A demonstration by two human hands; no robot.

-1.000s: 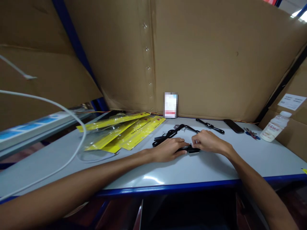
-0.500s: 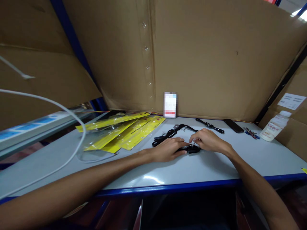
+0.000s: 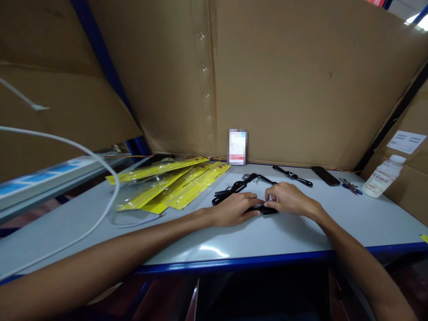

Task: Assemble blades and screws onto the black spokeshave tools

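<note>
Low over the table, my left hand (image 3: 236, 208) is closed on the left part of a black spokeshave (image 3: 269, 211), keeping it against the tabletop. My right hand (image 3: 289, 197) has thumb and fingertips pinched at the tool's middle; whatever small part is between them is hidden. Just behind my left hand lies another black spokeshave (image 3: 239, 184) with a black handle stretching right and small metal parts (image 3: 256, 179) beside it. Farther back on the right rests one more spokeshave (image 3: 292, 175), untouched.
Yellow blister packs (image 3: 180, 183) overlap on the left, near a white cable (image 3: 113, 196) and a power strip (image 3: 43, 176). A blurred-out screen (image 3: 237, 147) leans against the cardboard wall (image 3: 274, 80). On the right are a dark phone (image 3: 325, 175), keys (image 3: 350, 186) and a bottle (image 3: 383, 177).
My right fingertips have moved down and slightly inward onto the middle of the spokeshave, covering the small metal part that showed there before. My left hand has stayed in place.
</note>
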